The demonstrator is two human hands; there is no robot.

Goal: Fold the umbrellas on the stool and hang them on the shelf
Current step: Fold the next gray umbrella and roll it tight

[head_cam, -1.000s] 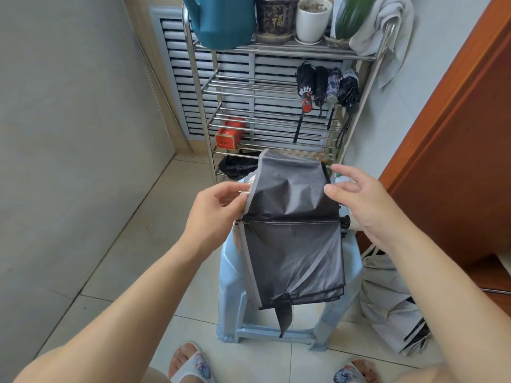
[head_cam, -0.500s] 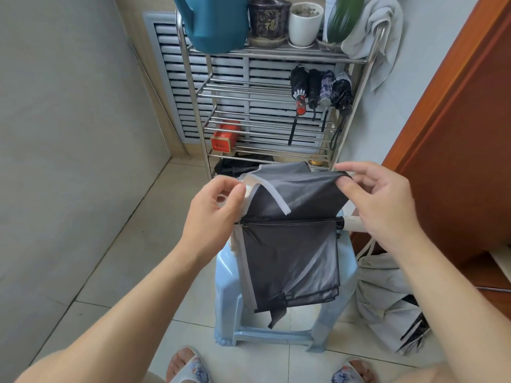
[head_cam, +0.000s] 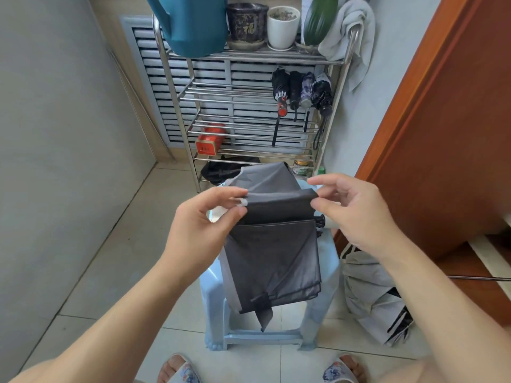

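Note:
A dark grey umbrella [head_cam: 273, 258] with pale edging lies across the light blue stool [head_cam: 323, 275], its canopy hanging down the front. My left hand [head_cam: 204, 217] pinches the left end of a fold in the canopy. My right hand [head_cam: 356, 208] pinches the fold's right end, just above the black handle end. Behind stands the steel shelf [head_cam: 249, 98], where several folded umbrellas [head_cam: 301, 89] hang from a rail at the right. A pale grey umbrella [head_cam: 370, 294] lies loose on the floor, right of the stool.
On top of the shelf are a teal watering can [head_cam: 190, 23], pots and a towel [head_cam: 351, 37]. A red tin [head_cam: 210, 140] sits on a lower tier. A wooden door frame [head_cam: 431, 120] rises at the right, a tiled wall at the left.
Both hands have folded the upper flap of the canopy down toward me, so the raised panel is lower and a new crease runs between my fingers. The camera has shifted slightly.

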